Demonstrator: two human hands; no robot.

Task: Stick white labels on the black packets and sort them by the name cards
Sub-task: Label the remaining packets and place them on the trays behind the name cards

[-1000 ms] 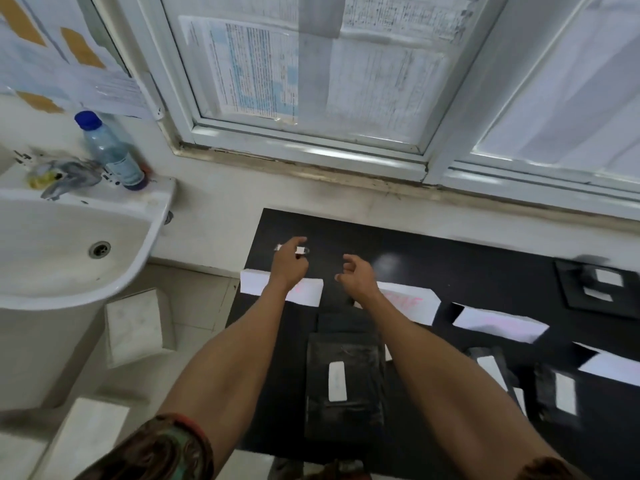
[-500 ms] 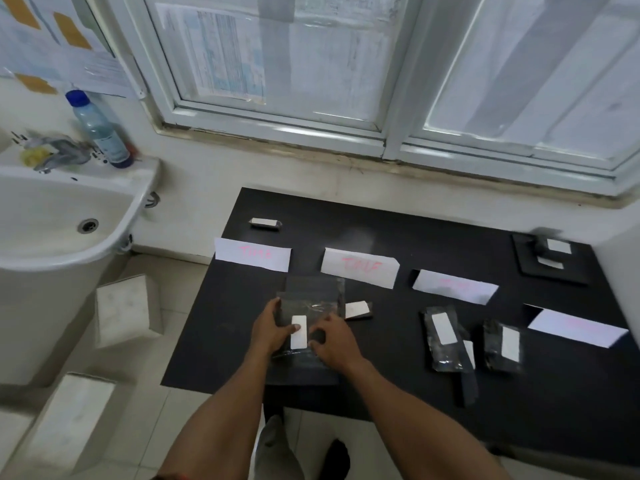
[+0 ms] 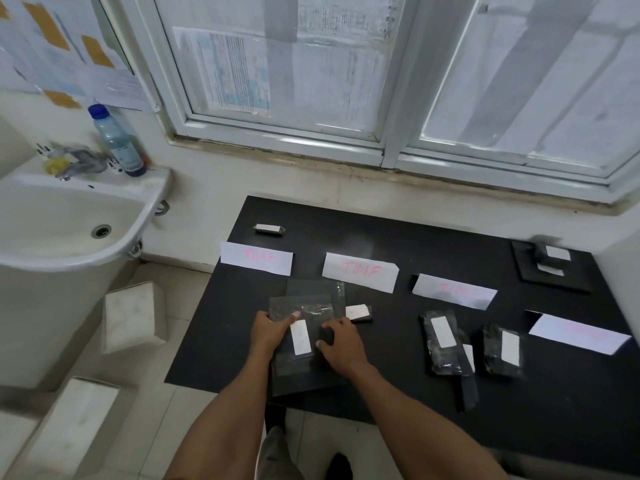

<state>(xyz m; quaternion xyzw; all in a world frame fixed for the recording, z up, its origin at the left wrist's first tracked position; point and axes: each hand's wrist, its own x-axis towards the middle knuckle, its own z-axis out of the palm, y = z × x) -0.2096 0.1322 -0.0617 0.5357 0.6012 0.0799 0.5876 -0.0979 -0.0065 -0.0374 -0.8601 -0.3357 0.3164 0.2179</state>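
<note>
Four cards (image 3: 256, 258); three labelled packets (image 3: 441, 341). Left hand (image 3: 272, 332) pinches near packet (image 3: 304, 306) at left edge; right hand (image 3: 341, 344) fingers curled, gripping its right; label (image 3: 300, 337) between both hands' fingers.

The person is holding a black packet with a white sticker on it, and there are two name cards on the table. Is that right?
Not quite. The head view shows four name cards in a row on the table, not two. The rest holds: the left hand and the right hand hold a black packet with a white sticker on it.
</note>
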